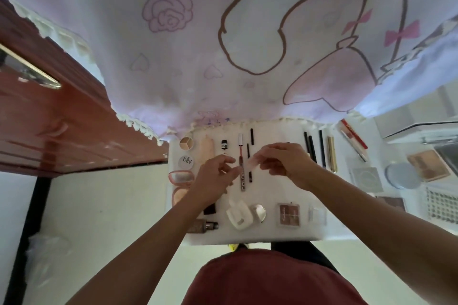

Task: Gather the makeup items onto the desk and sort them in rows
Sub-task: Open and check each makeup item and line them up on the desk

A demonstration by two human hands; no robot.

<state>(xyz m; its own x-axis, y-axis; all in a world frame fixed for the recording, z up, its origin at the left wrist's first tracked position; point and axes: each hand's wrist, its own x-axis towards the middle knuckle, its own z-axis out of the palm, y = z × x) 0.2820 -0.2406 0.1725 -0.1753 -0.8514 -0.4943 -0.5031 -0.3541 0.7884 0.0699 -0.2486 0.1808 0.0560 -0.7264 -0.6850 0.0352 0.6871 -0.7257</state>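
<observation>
Our two hands meet over the middle of the white desk (247,238), close together but with a gap between them. Our right hand (287,163) pinches a pale tube (254,160), small and see-through pink, between thumb and fingers, just above the surface. Our left hand (215,178) has its fingers half curled with the tips near the tube's lower end, and we cannot tell whether they grip it or only come near. Under the hands lies a gloss wand (241,176) with a red stem and lettered handle, beside a thin dark pencil (248,151). Down the left edge we see a three-shade pot (186,143), a round white compact (186,160) and an open pink compact (181,177), one behind another. The far row also holds a beige tube (207,147) and a small black-capped bottle (224,145); to the right lie black pencils (309,146) and a gold tube (331,156), side by side. In the near row sit a glitter bottle (203,225), a white case (239,216), a silver compact (258,212), a brown palette (289,214) and a clear box (317,214). A pink printed cloth (223,44) hangs over the desk's far edge.
</observation>
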